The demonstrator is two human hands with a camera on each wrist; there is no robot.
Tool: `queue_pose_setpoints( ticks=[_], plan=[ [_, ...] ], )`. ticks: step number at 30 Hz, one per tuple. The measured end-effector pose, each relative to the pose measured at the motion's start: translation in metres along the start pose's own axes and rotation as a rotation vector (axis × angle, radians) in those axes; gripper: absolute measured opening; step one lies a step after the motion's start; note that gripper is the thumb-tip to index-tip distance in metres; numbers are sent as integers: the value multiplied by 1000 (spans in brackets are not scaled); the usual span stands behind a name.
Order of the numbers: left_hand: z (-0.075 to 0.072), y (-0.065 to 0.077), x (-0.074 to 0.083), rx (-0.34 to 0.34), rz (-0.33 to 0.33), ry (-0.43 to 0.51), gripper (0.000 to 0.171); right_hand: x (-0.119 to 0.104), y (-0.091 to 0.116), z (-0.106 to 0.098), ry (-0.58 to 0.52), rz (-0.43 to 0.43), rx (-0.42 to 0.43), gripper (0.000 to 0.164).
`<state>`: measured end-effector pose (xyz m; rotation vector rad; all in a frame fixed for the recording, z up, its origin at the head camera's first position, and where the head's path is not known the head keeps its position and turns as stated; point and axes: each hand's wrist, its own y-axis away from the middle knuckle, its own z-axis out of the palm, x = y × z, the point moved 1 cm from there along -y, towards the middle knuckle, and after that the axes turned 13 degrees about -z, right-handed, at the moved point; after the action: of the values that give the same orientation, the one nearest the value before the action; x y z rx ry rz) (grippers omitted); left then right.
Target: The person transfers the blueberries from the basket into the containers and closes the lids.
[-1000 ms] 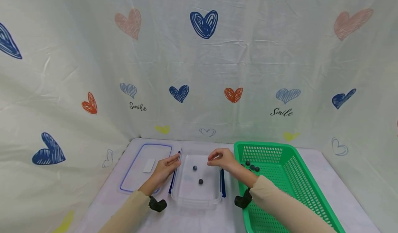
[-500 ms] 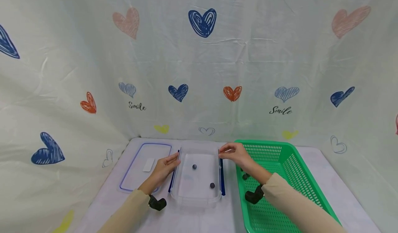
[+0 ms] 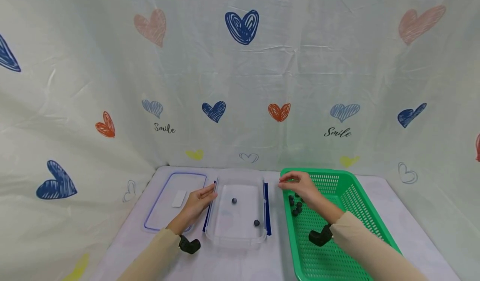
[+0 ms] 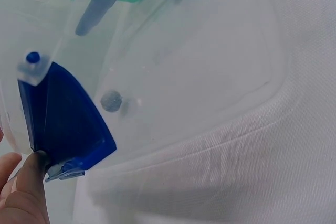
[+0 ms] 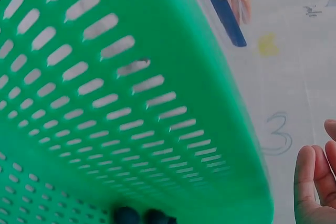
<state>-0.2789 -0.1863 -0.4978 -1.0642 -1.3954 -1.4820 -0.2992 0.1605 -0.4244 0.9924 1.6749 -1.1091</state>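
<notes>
A clear plastic container (image 3: 240,239) with blue side latches stands mid-table. Two small dark blueberries lie in it: a left blueberry (image 3: 234,200) and a right blueberry (image 3: 256,222). My left hand (image 3: 196,206) rests its fairly straight fingers against the container's left side; in the left wrist view a fingertip (image 4: 37,163) touches the blue latch (image 4: 68,119). My right hand (image 3: 301,186) hovers over the back left corner of the green basket (image 3: 294,247), its fingers loosely bent with nothing visible between them. Several blueberries (image 3: 296,210) lie below it, along the basket's left side.
Left of the container, partly behind my left hand, lies a clear lid (image 3: 165,212) with a blue seal and a white label (image 3: 179,199). The basket stands close to the container's right latch (image 3: 267,210). A heart-patterned curtain (image 3: 247,76) hangs behind the table.
My right hand has moved right, from above the container to the basket. The nearer blueberry in the container has rolled right and settled. My left hand stays in place.
</notes>
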Motion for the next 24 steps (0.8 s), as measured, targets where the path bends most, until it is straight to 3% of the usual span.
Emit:
queue_pose_setpoints(
  ticks=[9, 15, 24],
  plan=[
    [0, 2, 0, -7, -5, -13, 53, 10, 9, -25, 55, 4, 28, 42],
    [0, 2, 0, -10, 12, 3, 53, 19, 15, -38, 34, 2, 54, 37],
    [0, 3, 0, -1, 9, -2, 52, 34, 24, -52, 140, 56, 90, 41]
  ],
)
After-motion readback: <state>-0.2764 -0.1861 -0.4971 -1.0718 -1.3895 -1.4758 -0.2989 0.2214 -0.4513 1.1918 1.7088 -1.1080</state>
